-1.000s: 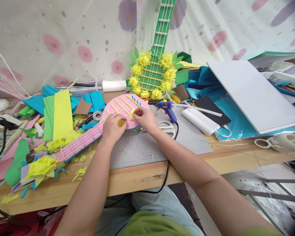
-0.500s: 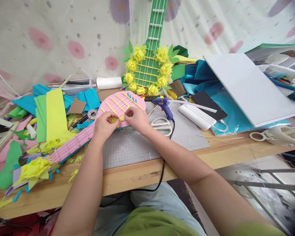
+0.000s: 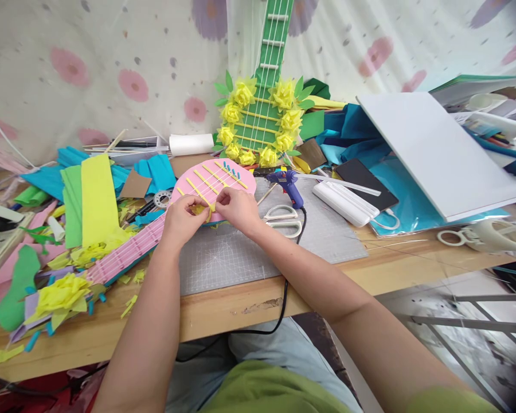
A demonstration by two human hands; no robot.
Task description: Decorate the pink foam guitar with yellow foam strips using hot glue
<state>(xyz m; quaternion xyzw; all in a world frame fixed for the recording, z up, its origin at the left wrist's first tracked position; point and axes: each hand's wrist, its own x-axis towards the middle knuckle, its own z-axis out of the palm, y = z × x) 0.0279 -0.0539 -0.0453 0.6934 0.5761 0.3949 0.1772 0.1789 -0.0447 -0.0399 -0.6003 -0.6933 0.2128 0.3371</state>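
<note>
A pink paper guitar (image 3: 193, 176) with yellow strips and white strings lies on the grey cutting mat (image 3: 223, 264), its neck pointing down to the left. Over the lower edge of its body, my left hand (image 3: 187, 215) pinches a small piece of yellow crepe paper (image 3: 207, 213). The fingertips of my right hand (image 3: 238, 206) are closed on the same yellow paper from the other side. Much of the paper is hidden by my fingers. Right of my hands are white-handled scissors (image 3: 281, 221) and a blue glue gun (image 3: 289, 186).
A green paper guitar (image 3: 262, 123) ringed with yellow flowers stands against the curtain. Paper scraps and a yellow paper flower (image 3: 62, 295) cover the left side. A white box (image 3: 346, 203), a white board (image 3: 438, 149) and a tape roll (image 3: 501, 236) sit at right. The glue gun's black cord (image 3: 286, 292) hangs over the edge.
My hands stay in nearly the same place at the guitar's edge, with only a slight shift of the fingers on the yellow paper. Nothing else has visibly moved.
</note>
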